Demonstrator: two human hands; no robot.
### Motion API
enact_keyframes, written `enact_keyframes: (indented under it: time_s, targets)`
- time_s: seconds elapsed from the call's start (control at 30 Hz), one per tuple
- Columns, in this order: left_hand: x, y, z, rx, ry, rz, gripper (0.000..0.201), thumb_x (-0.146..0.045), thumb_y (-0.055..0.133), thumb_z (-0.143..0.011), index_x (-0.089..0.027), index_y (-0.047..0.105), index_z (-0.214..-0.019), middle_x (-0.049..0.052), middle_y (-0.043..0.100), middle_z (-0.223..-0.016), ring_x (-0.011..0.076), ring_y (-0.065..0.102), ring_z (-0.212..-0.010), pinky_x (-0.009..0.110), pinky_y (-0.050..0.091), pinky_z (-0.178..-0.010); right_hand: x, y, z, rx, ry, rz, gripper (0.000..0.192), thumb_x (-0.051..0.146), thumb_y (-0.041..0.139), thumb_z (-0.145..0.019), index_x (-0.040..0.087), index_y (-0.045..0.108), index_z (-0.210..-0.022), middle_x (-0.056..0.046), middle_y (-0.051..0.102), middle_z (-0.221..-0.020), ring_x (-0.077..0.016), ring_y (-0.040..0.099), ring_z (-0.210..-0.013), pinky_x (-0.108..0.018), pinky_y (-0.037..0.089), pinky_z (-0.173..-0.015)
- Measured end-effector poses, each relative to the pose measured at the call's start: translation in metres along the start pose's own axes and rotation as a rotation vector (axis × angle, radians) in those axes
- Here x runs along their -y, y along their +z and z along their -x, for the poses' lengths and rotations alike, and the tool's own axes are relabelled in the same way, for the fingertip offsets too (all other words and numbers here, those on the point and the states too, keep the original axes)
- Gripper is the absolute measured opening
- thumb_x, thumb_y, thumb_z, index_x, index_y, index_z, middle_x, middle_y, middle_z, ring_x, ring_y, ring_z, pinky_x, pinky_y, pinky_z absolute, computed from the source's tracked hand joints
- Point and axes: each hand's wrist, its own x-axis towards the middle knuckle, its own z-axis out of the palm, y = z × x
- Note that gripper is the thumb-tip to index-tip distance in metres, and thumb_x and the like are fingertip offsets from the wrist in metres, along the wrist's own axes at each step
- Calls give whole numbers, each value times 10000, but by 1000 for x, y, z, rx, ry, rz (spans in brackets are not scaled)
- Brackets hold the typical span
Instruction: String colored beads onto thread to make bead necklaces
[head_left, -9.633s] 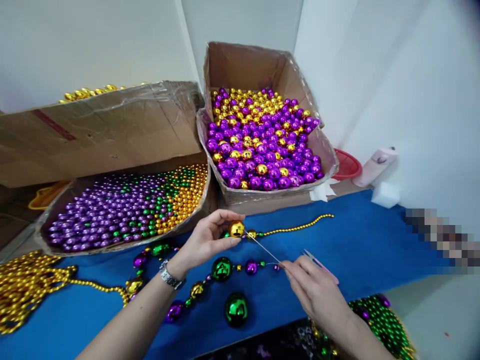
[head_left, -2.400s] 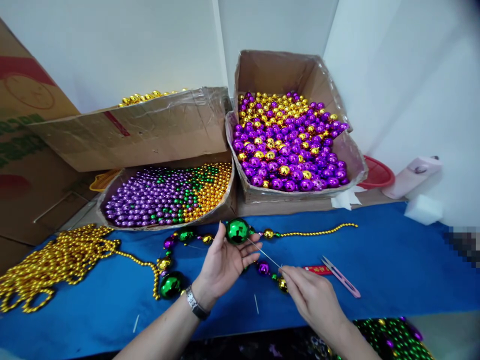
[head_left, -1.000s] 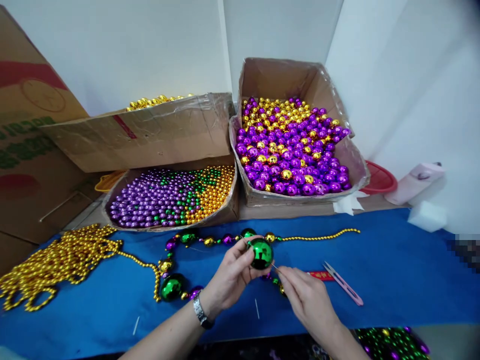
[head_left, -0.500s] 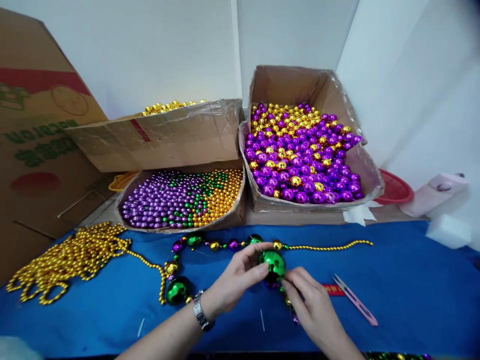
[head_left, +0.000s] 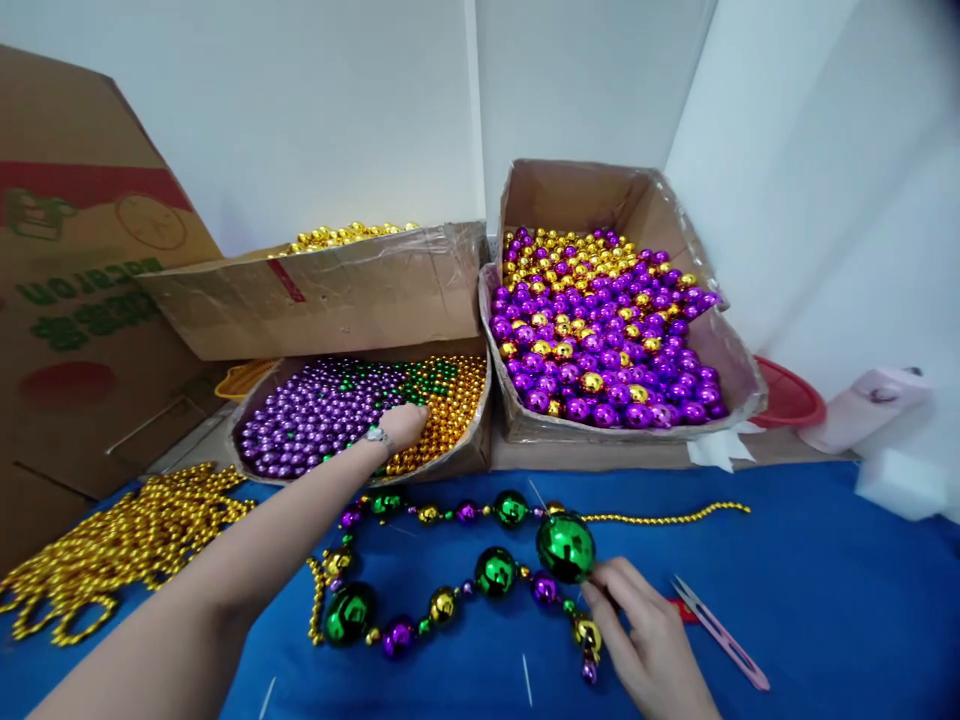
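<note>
Head camera looks down on a blue-covered table (head_left: 825,600) where a bead garland (head_left: 450,560) is being strung. The left hand (head_left: 401,425) reaches forward into the shallow cardboard tray of small beads (head_left: 352,410) at the back left of the table, its fingers curled down among the gold and green beads at the tray's right side; whether they already pinch one cannot be told. The right hand (head_left: 645,640) rests on the cloth near the front edge, fingertips closed on the strand just beside the large green ball (head_left: 565,546), which sits at the working end of the garland. A thin needle (head_left: 537,493) sticks up just behind that ball. The step in hand looks like fetching the next small spacer bead to follow the big green one. The next move would likely call for a bead pinched out singly and brought back to the needle with its hole lined up, while the right hand keeps the strand from sliding. Pink thread snips (head_left: 720,635) lie right of the right hand; a deeper box of purple and gold balls (head_left: 607,330) stands at the back.
</note>
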Motion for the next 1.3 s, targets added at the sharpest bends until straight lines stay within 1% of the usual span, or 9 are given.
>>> enact_keyframes:
  time_s: [0.13,0.27,0.37,0.47,0.57,0.73,0.93,1.13,1.3]
  targets:
    - [-5,-6,5,22,28,146,266,-302,576,-847,-138,583,-1057,83,614,-1011,201,595,-904,369,502,-775,-2,0,1,-9,-8,-7,186,221,381,-953,212,531,-844,-27,545,-778,-151,553,-695,-232,431,-613]
    - [-24,-11,37,48,127,405,339,-364,533,-848,-160,555,-1117,89,643,-929,200,618,-841,297,505,-704,-2,1,0,13,-28,-49,187,198,387,-953,228,566,-998,-27,555,-814,-141,561,-692,-224,429,-606]
    - [-42,-2,71,128,176,711,352,-373,466,-888,-181,507,-1181,91,637,-984,162,628,-827,269,512,-698,3,2,-3,14,-14,-69,207,186,398,-951,239,577,-1040,-28,560,-837,-142,560,-717,-233,429,-640]
    - [-60,14,102,302,99,1173,254,-293,540,-869,-173,563,-1092,80,646,-901,131,630,-773,233,508,-677,9,3,-6,14,-23,-69,212,180,410,-947,244,585,-1047,-29,560,-840,-146,556,-731,-246,428,-661]
    - [-72,28,119,393,40,1354,203,-227,590,-845,-152,599,-1033,80,644,-874,128,628,-744,222,509,-654,11,1,-6,-7,-22,-54,209,183,423,-944,245,587,-1057,-29,555,-830,-146,551,-718,-253,425,-649]
    - [-81,41,128,415,56,1365,201,-200,616,-825,-146,626,-1018,65,623,-854,140,615,-752,230,510,-635,8,-4,-1,-24,3,-34,215,179,417,-947,237,589,-1061,-33,547,-835,-141,552,-717,-257,426,-648]
    - [-83,45,130,409,84,1295,210,-227,635,-811,-155,650,-1007,47,609,-864,137,601,-770,245,506,-661,2,-6,1,-20,4,13,204,183,411,-947,205,595,-1031,-44,547,-830,-145,551,-717,-261,425,-636]
    - [-94,45,132,314,216,1050,253,-246,665,-788,-173,625,-1027,24,606,-850,114,575,-743,228,489,-666,-5,-18,1,-21,19,136,225,196,405,-949,203,608,-1044,-57,562,-865,-159,562,-755,-281,433,-703]
    - [-114,70,140,336,296,924,179,-256,680,-768,-158,628,-908,5,619,-787,90,542,-659,206,462,-626,-20,-25,0,-7,156,95,166,201,443,-934,220,599,-985,-30,593,-893,-158,576,-821,-264,430,-728]
